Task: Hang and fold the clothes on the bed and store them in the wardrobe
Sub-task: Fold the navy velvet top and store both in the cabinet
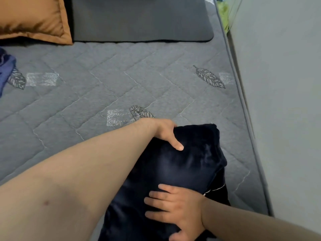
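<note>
the dark navy garment [182,167] lies in a thick folded bundle on the near right part of the bed, close to the mattress edge that runs along the pale wall [286,101], with a thin white line of piping showing on its right side. the right hand [177,207] lies flat on the nearer half, fingers spread and straight, pressing the cloth down and gripping nothing. the left hand [165,133] is at the far left corner of the bundle with its thumb laid over the top. its fingers go out of sight round the edge, so it looks to me like a grasp on that corner, though i can't see the fingers themselves. from where i stand this reads as the folding step, near its end for this piece: the garment is doubled into a compact shape and the hands seem to be flattening it. the next move, i'd guess, calls for one more fold of the far end toward the pressing hand, or for both hands to slide under and lift it whole, kept level so the smooth-looking layers don't slip apart. the wardrobe is not in view. round about are the grey quilted bed cover [86,87], a blue cloth [6,70] at the left edge that may be another piece waiting, an orange pillow [33,18] and a dark grey mat [139,20] at the head
</note>
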A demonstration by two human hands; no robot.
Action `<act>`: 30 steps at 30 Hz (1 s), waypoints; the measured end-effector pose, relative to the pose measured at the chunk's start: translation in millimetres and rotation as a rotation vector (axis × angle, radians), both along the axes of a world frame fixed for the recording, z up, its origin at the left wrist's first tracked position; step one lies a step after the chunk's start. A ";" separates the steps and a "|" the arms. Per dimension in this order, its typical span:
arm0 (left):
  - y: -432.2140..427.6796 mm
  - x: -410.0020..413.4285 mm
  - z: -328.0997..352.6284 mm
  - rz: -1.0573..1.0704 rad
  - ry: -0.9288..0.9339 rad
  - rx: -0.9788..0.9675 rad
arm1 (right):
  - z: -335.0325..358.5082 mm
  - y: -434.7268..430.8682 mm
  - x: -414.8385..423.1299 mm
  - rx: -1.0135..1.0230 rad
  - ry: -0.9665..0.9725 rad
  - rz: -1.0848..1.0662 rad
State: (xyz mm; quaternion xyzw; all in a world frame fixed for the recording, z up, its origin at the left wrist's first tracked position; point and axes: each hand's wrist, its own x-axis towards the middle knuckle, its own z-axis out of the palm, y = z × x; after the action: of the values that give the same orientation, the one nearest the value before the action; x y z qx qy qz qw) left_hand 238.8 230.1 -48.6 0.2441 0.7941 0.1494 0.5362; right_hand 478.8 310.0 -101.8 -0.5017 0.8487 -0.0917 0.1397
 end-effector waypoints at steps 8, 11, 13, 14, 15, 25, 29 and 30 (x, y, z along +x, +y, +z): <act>5.7 20.0 4.1 -0.081 0.196 0.107 | -27.2 -0.7 -9.9 -0.080 -0.139 -0.146; -4.8 32.0 22.7 -0.108 0.171 0.173 | -18.6 -3.1 -10.4 -0.070 -0.195 -0.173; -15.3 42.4 37.3 -0.171 0.221 0.173 | -4.0 -6.9 -8.7 -0.082 -0.244 -0.207; -20.8 48.1 44.2 -0.198 0.290 0.158 | 5.2 -8.6 -6.7 -0.079 -0.264 -0.229; -26.2 53.6 48.9 -0.206 0.369 0.149 | 14.3 -11.5 -4.3 -0.068 -0.276 -0.255; -77.6 172.7 98.1 -0.238 0.982 0.321 | 150.8 42.0 94.3 -0.181 -0.087 -0.729; -99.9 239.1 83.2 -0.119 1.015 0.389 | 155.7 71.9 106.7 -0.341 0.003 -1.447; -104.2 256.5 78.0 -0.109 1.012 0.393 | 154.6 70.5 102.5 -0.423 -0.030 -1.544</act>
State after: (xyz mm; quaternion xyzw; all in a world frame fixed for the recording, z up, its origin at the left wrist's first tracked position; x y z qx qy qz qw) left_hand 495.3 125.9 29.5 0.4220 0.8963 0.1310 0.0381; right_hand 581.3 380.5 52.8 0.2129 0.9190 -0.3281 -0.0499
